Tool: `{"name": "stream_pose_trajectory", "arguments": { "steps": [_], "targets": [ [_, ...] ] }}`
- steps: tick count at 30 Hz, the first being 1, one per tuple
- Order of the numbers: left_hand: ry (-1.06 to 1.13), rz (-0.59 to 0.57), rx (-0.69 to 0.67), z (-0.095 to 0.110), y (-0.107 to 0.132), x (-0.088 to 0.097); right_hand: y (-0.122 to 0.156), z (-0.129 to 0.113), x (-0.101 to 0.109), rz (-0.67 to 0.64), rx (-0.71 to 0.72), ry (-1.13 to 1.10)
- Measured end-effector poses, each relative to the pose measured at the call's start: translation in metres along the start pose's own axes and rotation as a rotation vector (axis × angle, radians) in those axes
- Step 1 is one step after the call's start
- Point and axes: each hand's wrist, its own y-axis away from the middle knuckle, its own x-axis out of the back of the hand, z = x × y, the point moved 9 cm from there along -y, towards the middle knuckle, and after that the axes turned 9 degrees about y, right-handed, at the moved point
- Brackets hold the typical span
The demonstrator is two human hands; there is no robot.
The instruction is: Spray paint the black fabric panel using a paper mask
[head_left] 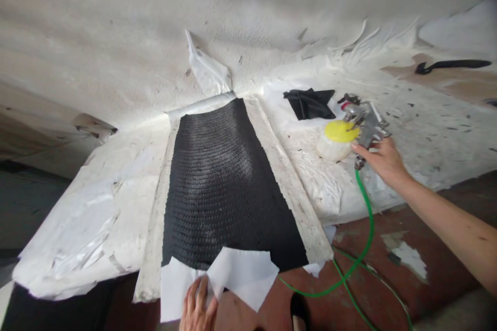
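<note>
My right hand (382,160) is closed around a metal spray gun (368,126). The gun has a translucent cup with a yellow lid (341,132), and a green hose (365,222) runs down from its handle. It is over the right part of the white-covered table. At the near end of the board, my left hand (199,307) has its fingers bent on a white cut piece (244,274) that looks like cloth or paper. Behind it, rows of overlapping black pieces (217,176) cover most of the board (279,160), with whitish speckles on them.
A small stack of black pieces (310,103) lies on white sheeting right of the board. A black-handled tool (452,65) rests farther right. Crumpled film (209,70) sticks up against the back wall. The hose loops over the reddish floor (349,295), where scraps lie.
</note>
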Motion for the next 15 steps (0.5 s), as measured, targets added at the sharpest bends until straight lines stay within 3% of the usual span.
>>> {"name": "stream_pose_trajectory", "arguments": {
  "steps": [2,4,5,7,9,10,12,15],
  "targets": [
    [0.014,-0.048,0.011,-0.004,0.008,-0.007,0.039,0.000,0.007,0.084,-0.001,-0.013],
    [0.020,-0.072,0.030,-0.006,0.011,-0.009,0.106,0.002,0.006,0.119,-0.045,-0.095],
    [0.021,-0.082,0.038,-0.007,0.011,-0.009,0.148,0.009,-0.007,0.017,-0.143,-0.165],
    [0.028,-0.099,0.040,-0.006,0.011,-0.009,0.251,0.013,-0.061,-0.429,-0.386,-0.435],
    [0.040,-0.095,0.042,-0.006,0.011,-0.009,0.356,-0.004,-0.104,-0.808,-0.585,-0.591],
    [0.048,-0.083,0.040,-0.006,0.012,-0.008,0.392,-0.014,-0.116,-0.858,-0.627,-0.592],
    [0.064,-0.050,0.032,-0.005,0.015,-0.007,0.439,-0.044,-0.140,-0.925,-0.666,-0.736],
    [0.066,-0.030,0.028,-0.005,0.019,-0.007,0.464,-0.065,-0.175,-0.892,-0.755,-0.797]
  ]
}}
